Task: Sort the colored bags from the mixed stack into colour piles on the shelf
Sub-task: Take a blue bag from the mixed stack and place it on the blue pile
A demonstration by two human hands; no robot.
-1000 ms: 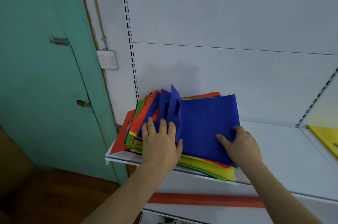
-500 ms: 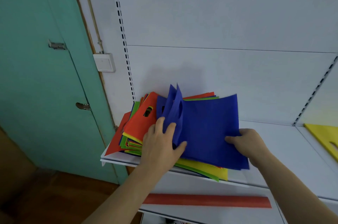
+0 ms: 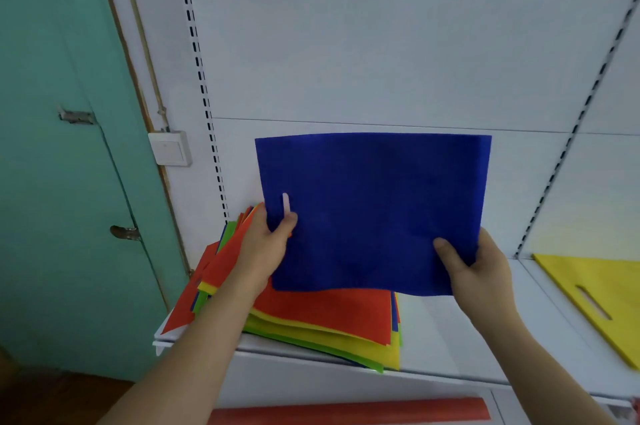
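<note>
A blue bag [image 3: 374, 209] hangs flat in the air above the shelf, facing me. My left hand [image 3: 266, 248] pinches its lower left edge, a finger poking through the handle slot. My right hand [image 3: 478, 272] grips its lower right corner. Below lies the mixed stack [image 3: 325, 317] of red, yellow, green and blue bags, a red one on top, at the left end of the white shelf [image 3: 446, 338]. A yellow bag [image 3: 599, 296] with a handle slot lies flat at the far right of the shelf.
A teal door [image 3: 62, 164] with a latch stands to the left. A white wall switch [image 3: 169, 148] sits beside the shelf's slotted upright. A red strip [image 3: 349, 412] runs along the lower shelf edge. The white back panel rises behind the bag.
The blue bag was lying on the stack with both hands on it. It has been lifted off and raised upright, which uncovers the red bag beneath. The view has moved closer.
</note>
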